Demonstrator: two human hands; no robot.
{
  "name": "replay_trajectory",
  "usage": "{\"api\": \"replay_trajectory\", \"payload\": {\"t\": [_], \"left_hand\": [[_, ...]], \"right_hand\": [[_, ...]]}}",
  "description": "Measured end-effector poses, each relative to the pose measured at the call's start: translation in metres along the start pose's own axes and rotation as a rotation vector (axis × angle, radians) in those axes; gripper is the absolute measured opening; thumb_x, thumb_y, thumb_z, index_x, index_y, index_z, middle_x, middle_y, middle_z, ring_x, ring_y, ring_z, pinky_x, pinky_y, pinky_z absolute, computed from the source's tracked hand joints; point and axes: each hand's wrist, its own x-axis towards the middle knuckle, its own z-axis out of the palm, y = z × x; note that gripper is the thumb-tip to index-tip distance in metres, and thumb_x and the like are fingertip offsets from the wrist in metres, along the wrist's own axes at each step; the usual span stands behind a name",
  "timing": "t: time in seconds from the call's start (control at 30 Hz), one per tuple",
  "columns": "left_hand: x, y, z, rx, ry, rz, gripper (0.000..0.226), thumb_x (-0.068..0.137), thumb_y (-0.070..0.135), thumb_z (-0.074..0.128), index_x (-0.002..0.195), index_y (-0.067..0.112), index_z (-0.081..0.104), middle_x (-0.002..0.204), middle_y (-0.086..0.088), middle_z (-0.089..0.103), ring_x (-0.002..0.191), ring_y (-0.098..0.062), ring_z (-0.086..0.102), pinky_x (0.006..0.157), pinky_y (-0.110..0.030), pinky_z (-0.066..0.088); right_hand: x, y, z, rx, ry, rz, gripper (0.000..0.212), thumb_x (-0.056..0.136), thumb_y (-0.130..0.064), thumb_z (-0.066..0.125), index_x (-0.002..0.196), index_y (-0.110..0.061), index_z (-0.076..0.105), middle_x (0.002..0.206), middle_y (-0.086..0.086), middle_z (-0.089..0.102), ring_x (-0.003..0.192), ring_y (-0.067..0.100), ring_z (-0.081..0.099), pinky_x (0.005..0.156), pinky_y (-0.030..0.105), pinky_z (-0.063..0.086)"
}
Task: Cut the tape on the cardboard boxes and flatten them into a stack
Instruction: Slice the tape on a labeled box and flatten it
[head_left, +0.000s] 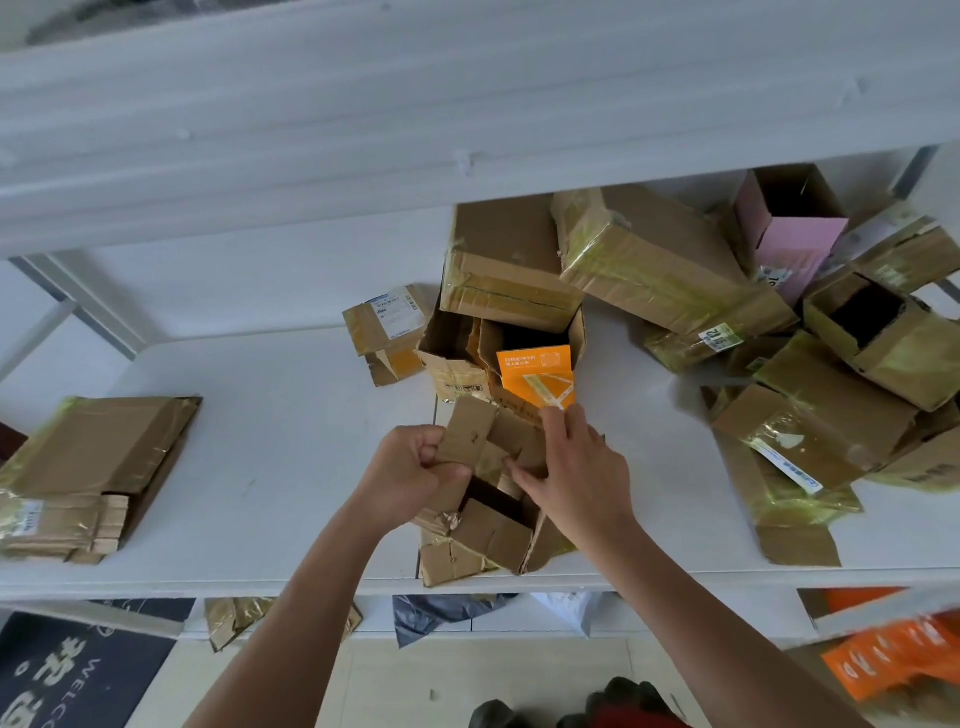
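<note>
**Flattening under way, most of the pile untouched**

Judging by how things lie, only a small part of the job is finished. A flattened stack (88, 478) is seen at the left end of the white shelf (270, 415) — a few collapsed pieces laid one on another, tape still clinging to them. Well apart from it, at the right end, a heap of taped boxes (727, 312) is piled, several with yellowish tape across their seams, some already open at the top, among them a pink box (789, 244). Behind the hands an open box holding an orange carton (537, 371) is standing, and a small labelled box (387, 330) lies just beside it.

At the front edge of the shelf, the box in hand (493, 499) is being worked on: its flaps are loose and its body is crumpled but not yet flat. One flap is pinched by the left hand (410, 467), fingers curled round the cardboard edge. The right hand (576, 462) is laid against the neighbouring flap with fingers mostly extended, the thumb tucked under the edge — pressing rather than clasping, it seems. No cutting tool is visible.
</note>
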Motion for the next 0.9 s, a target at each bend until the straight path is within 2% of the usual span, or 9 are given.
{"api": "replay_trajectory", "payload": {"t": [0.1,0.17,0.33,0.43,0.5,0.57,0.67,0.77,0.9], "left_hand": [[0.006,-0.002,0.0,0.072,0.042,0.018,0.015,0.084,-0.001,0.07,0.073,0.006,0.063,0.053,-0.003,0.055,0.048,-0.007,0.04,0.052,-0.018,0.035],[0.01,-0.002,0.001,0.11,0.055,0.033,0.009,0.084,0.001,0.071,0.081,-0.002,0.063,0.06,-0.014,0.05,0.052,-0.012,0.037,0.05,-0.017,0.034],[0.017,0.002,0.008,0.159,0.036,0.06,0.022,0.083,0.002,0.071,0.067,0.011,0.058,0.053,0.001,0.043,0.048,-0.007,0.032,0.054,-0.022,0.033],[0.021,0.003,0.009,0.164,0.038,0.083,0.017,0.084,0.002,0.072,0.073,0.011,0.061,0.056,-0.004,0.046,0.051,-0.01,0.034,0.058,-0.026,0.034],[0.023,0.005,0.007,0.164,0.06,0.099,0.015,0.084,0.003,0.071,0.078,0.015,0.065,0.059,-0.011,0.053,0.053,-0.012,0.038,0.06,-0.028,0.037],[0.024,0.007,0.004,0.172,0.111,0.103,0.017,0.085,0.003,0.07,0.084,0.02,0.068,0.063,-0.01,0.064,0.053,-0.011,0.05,0.06,-0.024,0.041],[0.022,0.011,0.005,0.15,0.299,0.072,0.022,0.086,0.007,0.073,0.105,0.017,0.071,0.09,0.003,0.072,0.079,-0.012,0.065,0.068,-0.024,0.048],[0.023,0.002,0.011,0.259,0.568,0.022,0.038,0.086,0.022,0.075,0.123,0.016,0.065,0.12,-0.001,0.065,0.11,-0.021,0.058,0.096,-0.039,0.047],[0.021,-0.021,0.022,0.304,0.555,-0.121,0.081,0.083,0.033,0.076,0.148,0.02,0.029,0.146,-0.012,0.031,0.129,-0.035,0.042,0.109,-0.049,0.036]], "right_hand": [[-0.002,0.001,-0.005,0.046,0.009,-0.082,0.037,0.094,-0.059,0.041,0.111,-0.026,0.044,0.094,0.003,0.063,0.069,0.021,0.068,0.066,0.051,0.06],[-0.001,0.003,-0.007,0.04,0.021,-0.093,0.037,0.094,-0.059,0.042,0.111,-0.026,0.046,0.091,0.001,0.064,0.068,0.021,0.069,0.063,0.049,0.06],[0.003,0.008,-0.01,-0.017,-0.011,-0.067,0.074,0.076,-0.082,0.041,0.119,-0.023,0.048,0.089,0.0,0.065,0.064,0.017,0.068,0.054,0.036,0.059],[0.001,0.011,-0.011,0.018,-0.013,-0.075,0.066,0.083,-0.078,0.04,0.124,-0.027,0.047,0.096,0.0,0.066,0.067,0.018,0.069,0.056,0.036,0.059],[0.002,0.011,-0.01,0.1,-0.025,-0.077,0.057,0.094,-0.071,0.027,0.126,-0.029,0.048,0.096,-0.002,0.066,0.07,0.017,0.068,0.059,0.038,0.059],[0.003,0.012,-0.007,0.252,-0.031,-0.044,0.046,0.101,-0.058,0.021,0.118,-0.027,0.051,0.082,-0.008,0.062,0.062,0.011,0.061,0.057,0.037,0.055],[0.004,0.014,0.0,0.521,-0.11,0.074,0.036,0.104,-0.046,0.029,0.103,-0.022,0.056,0.064,-0.013,0.054,0.052,0.007,0.057,0.054,0.034,0.051],[-0.003,0.007,-0.001,0.835,-0.215,0.272,0.021,0.105,-0.031,0.041,0.095,-0.021,0.056,0.074,-0.001,0.064,0.055,0.016,0.068,0.057,0.039,0.06],[-0.011,-0.003,-0.003,0.998,-0.255,0.392,0.019,0.104,-0.021,0.043,0.096,-0.013,0.058,0.086,0.012,0.062,0.064,0.019,0.071,0.059,0.028,0.06]]}}
